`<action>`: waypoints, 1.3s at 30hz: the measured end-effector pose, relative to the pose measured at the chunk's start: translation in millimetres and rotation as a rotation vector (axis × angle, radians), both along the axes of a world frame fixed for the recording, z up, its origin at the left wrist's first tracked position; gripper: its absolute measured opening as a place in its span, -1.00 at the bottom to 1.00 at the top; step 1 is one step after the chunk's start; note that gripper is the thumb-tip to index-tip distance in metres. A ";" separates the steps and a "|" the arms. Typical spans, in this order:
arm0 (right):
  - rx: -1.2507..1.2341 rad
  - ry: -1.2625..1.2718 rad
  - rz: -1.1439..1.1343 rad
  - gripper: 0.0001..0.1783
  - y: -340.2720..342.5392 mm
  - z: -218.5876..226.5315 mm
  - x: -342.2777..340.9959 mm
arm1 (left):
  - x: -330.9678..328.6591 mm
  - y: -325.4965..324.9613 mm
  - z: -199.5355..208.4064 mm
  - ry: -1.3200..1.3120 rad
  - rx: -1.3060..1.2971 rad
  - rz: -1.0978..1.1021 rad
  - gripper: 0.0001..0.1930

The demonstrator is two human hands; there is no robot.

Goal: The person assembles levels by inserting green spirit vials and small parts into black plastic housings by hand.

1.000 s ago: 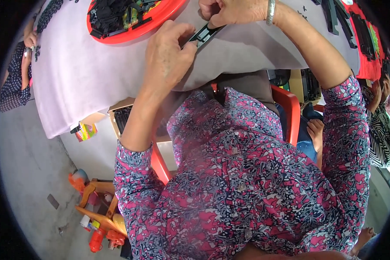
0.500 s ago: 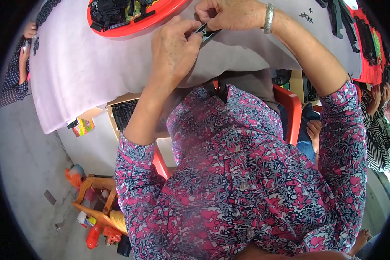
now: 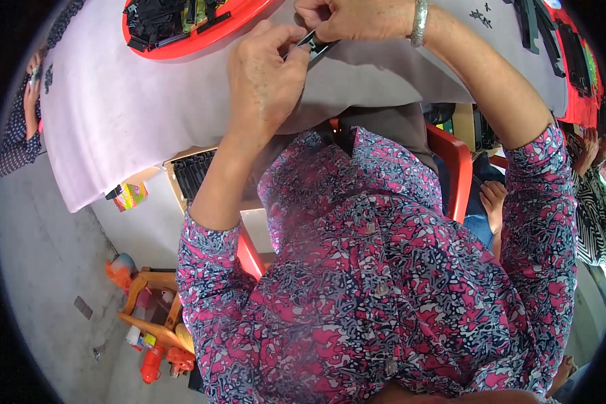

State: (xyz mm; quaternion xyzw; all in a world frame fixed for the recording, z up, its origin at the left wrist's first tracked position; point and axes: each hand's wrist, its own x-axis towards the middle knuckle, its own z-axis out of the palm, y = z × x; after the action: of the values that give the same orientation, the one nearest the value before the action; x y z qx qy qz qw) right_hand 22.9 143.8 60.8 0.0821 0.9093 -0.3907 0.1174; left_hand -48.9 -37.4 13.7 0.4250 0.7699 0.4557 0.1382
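Observation:
Both hands meet over the cloth-covered table [image 3: 182, 94] near the top of the view. My left hand [image 3: 266, 74] is closed, thumb and fingers pinching a narrow black plastic strip [image 3: 322, 48]. From the right comes my right hand [image 3: 360, 19], a silvery bracelet on its wrist, with fingers bent against the strip's far end. Those fingertips partly hide what they grip there. To the left of the hands sits a red round tray [image 3: 232, 30] heaped with black plastic parts [image 3: 158, 23].
Small black pieces [image 3: 481, 18] lie at the upper right, near long black strips [image 3: 535, 30]. Under the table stands a cardboard box [image 3: 195, 172] of black parts. A red chair [image 3: 459, 168] surrounds me. Other people [image 3: 591, 202] sit at both sides.
The view has shifted slightly, so tray and hands appear a little further left and up. Both hands keep hold of the black strip, its tilt nearly the same.

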 end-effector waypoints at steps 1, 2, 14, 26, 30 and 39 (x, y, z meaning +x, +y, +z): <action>-0.007 -0.042 -0.022 -0.87 -1.1 1.3 -0.8 | 0.2 -0.8 0.3 -0.002 -0.003 -0.001 -0.85; -0.014 -0.084 -0.044 -0.87 -2.7 1.6 -1.2 | 0.5 -2.1 1.2 -0.019 -0.016 -0.003 -0.85; 0.015 -0.045 0.016 -0.85 -2.1 -5.7 0.2 | 2.0 -4.6 2.5 -0.077 -0.025 -0.005 -0.84; 0.154 -0.016 -0.029 -0.86 -17.2 1.7 5.1 | 5.6 -11.5 9.9 -0.083 -0.115 -0.011 -0.79; 0.129 0.002 -0.046 -0.86 -17.5 0.3 9.2 | 9.2 -11.8 8.8 -0.071 -0.109 0.007 -0.79; 0.053 -0.083 -0.045 -0.86 -15.8 0.7 8.8 | 11.4 -9.8 3.0 -0.050 -0.100 0.006 -0.78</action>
State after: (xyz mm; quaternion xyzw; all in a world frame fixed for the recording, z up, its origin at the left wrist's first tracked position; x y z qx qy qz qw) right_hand 31.7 128.0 61.6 0.1218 0.9117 -0.3651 0.1438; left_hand -37.5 -47.2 16.7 0.4037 0.7892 0.4277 0.1769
